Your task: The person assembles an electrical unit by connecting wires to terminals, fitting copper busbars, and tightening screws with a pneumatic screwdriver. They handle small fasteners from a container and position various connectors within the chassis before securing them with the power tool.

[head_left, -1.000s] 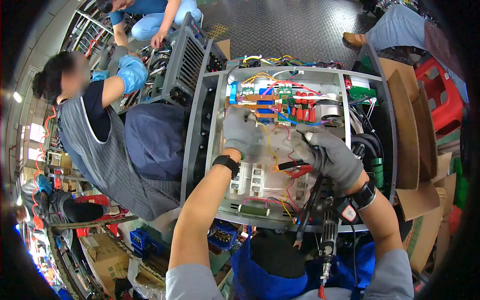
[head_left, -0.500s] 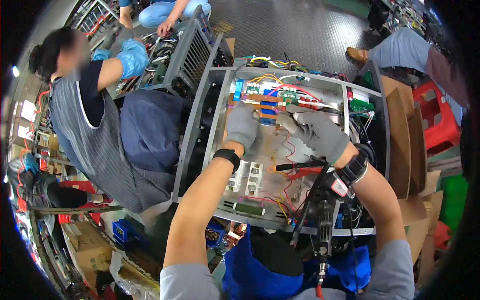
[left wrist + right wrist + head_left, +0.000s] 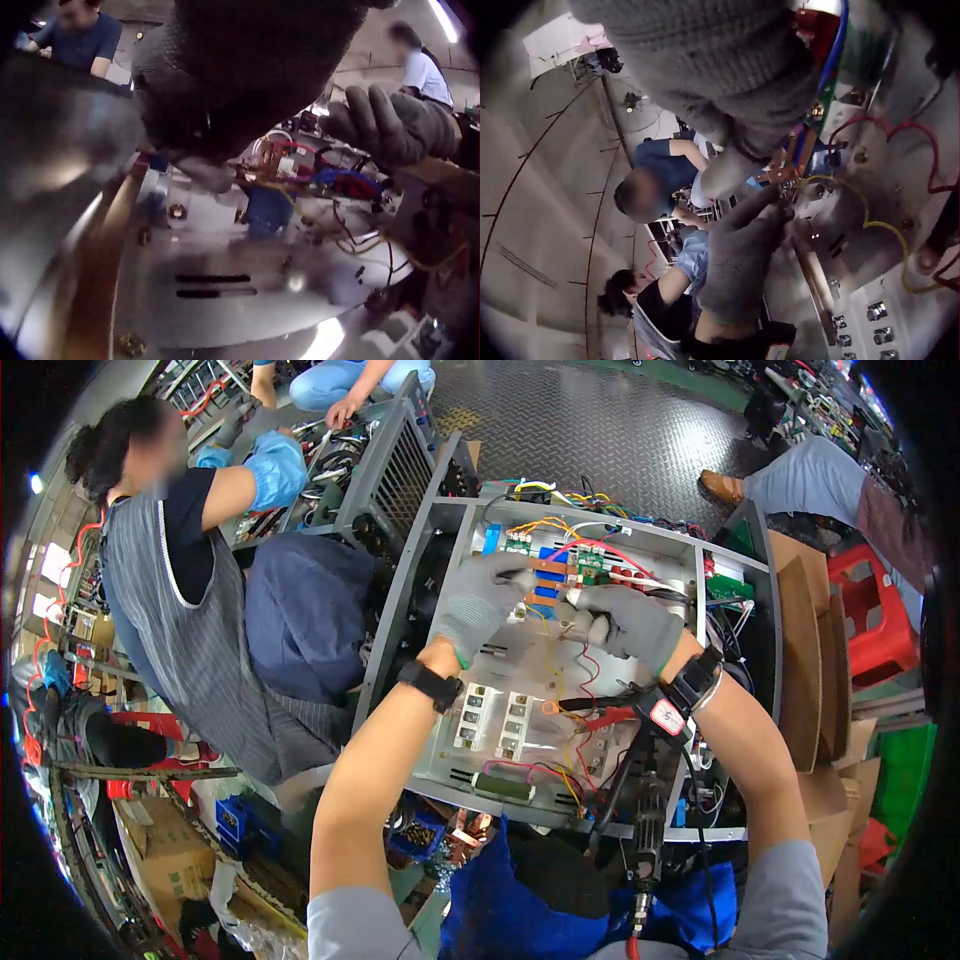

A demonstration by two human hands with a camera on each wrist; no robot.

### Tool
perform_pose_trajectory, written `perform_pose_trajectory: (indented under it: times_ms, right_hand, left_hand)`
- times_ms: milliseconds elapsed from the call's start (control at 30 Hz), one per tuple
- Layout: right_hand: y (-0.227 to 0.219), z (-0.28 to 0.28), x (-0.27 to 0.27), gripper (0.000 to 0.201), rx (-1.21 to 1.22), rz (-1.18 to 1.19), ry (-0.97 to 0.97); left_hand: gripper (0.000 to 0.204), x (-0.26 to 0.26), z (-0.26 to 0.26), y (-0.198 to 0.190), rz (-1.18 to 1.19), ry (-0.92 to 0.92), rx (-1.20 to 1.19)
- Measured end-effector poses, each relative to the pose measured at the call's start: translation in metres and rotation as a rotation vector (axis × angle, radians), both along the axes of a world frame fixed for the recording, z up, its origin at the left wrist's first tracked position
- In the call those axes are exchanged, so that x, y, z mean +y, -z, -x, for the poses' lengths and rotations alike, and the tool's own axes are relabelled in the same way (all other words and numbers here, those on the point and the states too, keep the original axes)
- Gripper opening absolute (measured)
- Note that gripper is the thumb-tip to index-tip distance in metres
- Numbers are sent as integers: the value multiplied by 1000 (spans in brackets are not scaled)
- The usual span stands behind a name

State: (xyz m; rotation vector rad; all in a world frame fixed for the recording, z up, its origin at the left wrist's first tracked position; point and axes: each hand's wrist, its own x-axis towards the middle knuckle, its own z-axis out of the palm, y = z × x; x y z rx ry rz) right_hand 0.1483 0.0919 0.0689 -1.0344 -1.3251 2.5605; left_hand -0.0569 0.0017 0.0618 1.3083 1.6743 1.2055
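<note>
A person's two gloved hands meet over an open, box-shaped metal case [image 3: 517, 666] with a smooth, pale floor. The left hand [image 3: 482, 602], in grey knit, has its fingertips at flat coppery strips [image 3: 556, 567] near the case's far edge, beside blue blocks [image 3: 549, 581]; whether they pinch a strip, I cannot tell. The right hand [image 3: 634, 624], in matching knit, is just beside the strips, fingers bent, its grip unclear. A thin red wire [image 3: 934, 161] and a yellow wire [image 3: 886, 227] curl nearby. Towards the near left corner sit white blocks [image 3: 472, 717] with squarish recesses; a green cylinder [image 3: 503, 787] lies along the near edge.
</note>
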Motion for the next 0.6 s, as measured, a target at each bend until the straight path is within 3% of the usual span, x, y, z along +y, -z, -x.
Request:
perform_pose_trajectory:
  times_ms: [100, 233, 333, 433, 467, 567, 600]
  right_hand:
    - [16, 2, 6, 26, 114, 158, -77]
    - [21, -6, -1, 26, 203, 224, -41]
    - [26, -9, -5, 28, 217, 269, 5]
    - [17, -6, -12, 31, 88, 122, 147]
    - [20, -6, -6, 38, 85, 130, 130]
    - [13, -13, -6, 42, 171, 148, 197]
    - [13, -18, -6, 41, 180, 141, 170]
  left_hand:
    - [32, 0, -15, -13, 73, 291, -42]
    - [37, 12, -8, 6, 71, 414, -118]
    - [33, 11, -7, 6, 155, 405, -284]
    - [22, 19, -8, 1, 150, 328, -35]
    - [22, 29, -1, 0, 57, 310, 231]
    - [25, 61, 19, 8, 60, 42, 210]
    - [26, 68, 20, 9, 74, 72, 370]
